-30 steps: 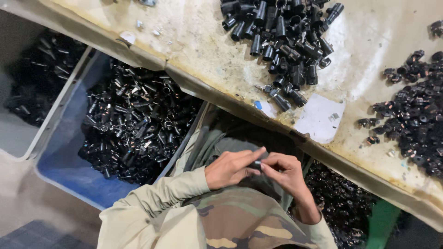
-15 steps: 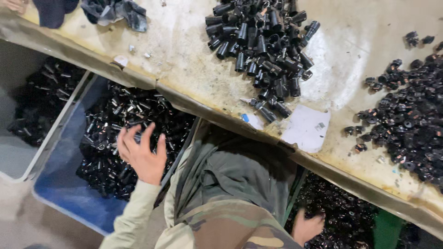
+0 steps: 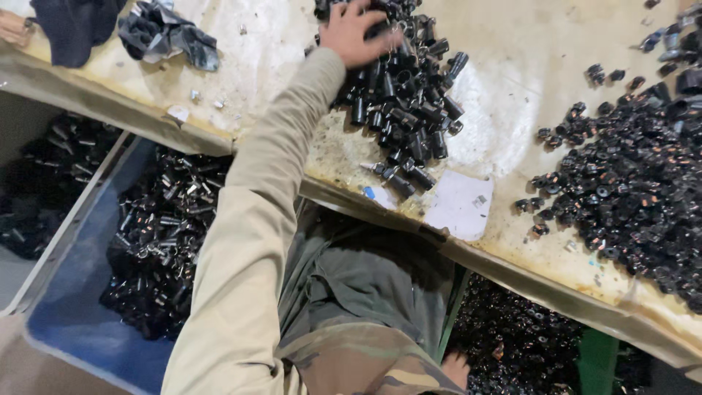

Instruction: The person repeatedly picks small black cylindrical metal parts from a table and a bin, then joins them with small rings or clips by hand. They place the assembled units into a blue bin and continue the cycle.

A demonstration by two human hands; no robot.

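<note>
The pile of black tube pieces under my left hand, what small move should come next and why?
Probably close the fingers on a piece or two and lift. The left hand lies spread on the pile of black tubes, with no grip visible yet. The right hand waits low beside the lap.

Dim overhead light, glints on metal, slight motion blur

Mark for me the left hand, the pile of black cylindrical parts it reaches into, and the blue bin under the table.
left hand (image 3: 356,33), head view, on the back of the hand.
pile of black cylindrical parts (image 3: 409,121), head view, on the middle of the heap.
blue bin (image 3: 69,325), head view, on its bare blue floor.
</note>
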